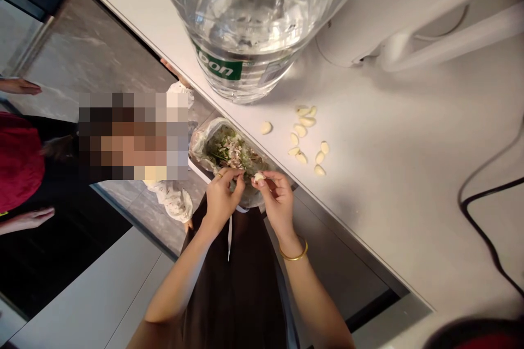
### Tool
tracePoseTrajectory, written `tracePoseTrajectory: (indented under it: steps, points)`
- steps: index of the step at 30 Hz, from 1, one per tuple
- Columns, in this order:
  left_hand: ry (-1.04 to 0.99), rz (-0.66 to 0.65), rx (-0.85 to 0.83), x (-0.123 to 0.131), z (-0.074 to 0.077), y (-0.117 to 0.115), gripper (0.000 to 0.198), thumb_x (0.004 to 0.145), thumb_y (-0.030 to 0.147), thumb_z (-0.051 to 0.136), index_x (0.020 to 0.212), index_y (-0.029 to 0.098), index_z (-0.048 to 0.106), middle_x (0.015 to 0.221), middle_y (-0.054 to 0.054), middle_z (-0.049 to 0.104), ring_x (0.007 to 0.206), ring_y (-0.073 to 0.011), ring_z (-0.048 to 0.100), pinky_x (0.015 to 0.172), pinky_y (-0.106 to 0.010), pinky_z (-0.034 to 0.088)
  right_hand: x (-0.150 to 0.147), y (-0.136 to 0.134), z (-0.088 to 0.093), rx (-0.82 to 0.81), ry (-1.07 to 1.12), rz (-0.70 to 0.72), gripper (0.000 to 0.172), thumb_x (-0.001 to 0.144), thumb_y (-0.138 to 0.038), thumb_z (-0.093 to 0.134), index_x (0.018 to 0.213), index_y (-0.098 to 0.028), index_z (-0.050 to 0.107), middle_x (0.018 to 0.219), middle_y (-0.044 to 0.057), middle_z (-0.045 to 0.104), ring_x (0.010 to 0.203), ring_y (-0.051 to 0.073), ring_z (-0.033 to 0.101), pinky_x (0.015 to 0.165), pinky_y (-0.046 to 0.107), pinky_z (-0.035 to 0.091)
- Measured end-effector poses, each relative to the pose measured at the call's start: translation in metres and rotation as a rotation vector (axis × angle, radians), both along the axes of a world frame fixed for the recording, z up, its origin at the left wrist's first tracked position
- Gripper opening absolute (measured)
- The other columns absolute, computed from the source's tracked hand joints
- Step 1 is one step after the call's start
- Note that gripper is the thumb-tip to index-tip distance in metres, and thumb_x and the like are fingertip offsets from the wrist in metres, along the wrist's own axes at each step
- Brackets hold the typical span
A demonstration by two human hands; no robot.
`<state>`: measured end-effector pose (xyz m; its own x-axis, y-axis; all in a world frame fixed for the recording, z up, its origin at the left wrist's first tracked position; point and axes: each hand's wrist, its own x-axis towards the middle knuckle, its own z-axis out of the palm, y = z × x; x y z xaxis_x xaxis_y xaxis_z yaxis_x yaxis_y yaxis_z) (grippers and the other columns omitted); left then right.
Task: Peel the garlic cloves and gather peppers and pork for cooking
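Head view: pinches a garlic clove point(259, 177) in the right hand point(280, 199) above a lined bin point(200, 144) beside the counter's point(380, 174) edge. Holds the left hand point(221, 193) pinched narrow alongside; cannot tell if gripping anything. Shows loose cloves point(301, 131) inward from that edge.

Big bottle point(254, 38) cut off up top, ditto most of that black-and-red thing point(487, 339). Can't tell from here if the left fingers point(230, 174) pinch anything.
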<state>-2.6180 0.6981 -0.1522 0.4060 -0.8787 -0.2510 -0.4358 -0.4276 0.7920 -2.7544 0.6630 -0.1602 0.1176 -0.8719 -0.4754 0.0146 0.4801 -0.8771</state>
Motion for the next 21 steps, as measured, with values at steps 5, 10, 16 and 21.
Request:
tracePoseTrajectory:
  steps: [5,10,16,21]
  points:
    - [0.166,-0.100,-0.062,-0.003,0.007,-0.005,0.021,0.092,0.028,0.060,0.107,0.021,0.072,0.100,-0.007,0.073,0.086,-0.0172,0.066,0.076,-0.028,0.051,-0.005,0.000,-0.005,-0.061,0.079,0.134,0.020,0.083,-0.032,0.071,0.099,-0.023,0.064,0.098,0.004,0.069,0.092,0.016,0.068,0.083,0.029,0.059]
    - [0.136,-0.160,-0.055,-0.005,0.004,-0.001,0.018,0.094,0.029,0.057,0.098,0.021,0.073,0.094,-0.007,0.075,0.087,-0.0177,0.068,0.079,-0.029,0.052,-0.010,0.002,-0.008,-0.158,0.153,0.179,0.021,0.084,-0.031,0.069,0.103,-0.023,0.065,0.095,0.004,0.070,0.086,0.015,0.068,0.080,0.030,0.059]
    - [-0.218,-0.242,-0.116,-0.013,0.002,0.009,0.016,0.094,0.024,0.056,0.098,0.020,0.071,0.095,-0.007,0.075,0.085,-0.0179,0.068,0.079,-0.029,0.049,-0.015,0.007,-0.009,-0.190,0.187,0.209,0.017,0.086,-0.031,0.068,0.101,-0.023,0.069,0.096,0.004,0.074,0.086,0.016,0.070,0.081,0.031,0.059]
    - [-0.397,-0.164,-0.147,-0.016,-0.009,0.016,0.013,0.093,0.020,0.056,0.091,0.018,0.068,0.086,-0.006,0.073,0.074,-0.0153,0.065,0.071,-0.026,0.044,-0.010,0.008,0.004,-0.155,0.152,0.133,0.018,0.086,-0.030,0.070,0.102,-0.023,0.066,0.105,0.006,0.074,0.093,0.017,0.071,0.084,0.031,0.060]
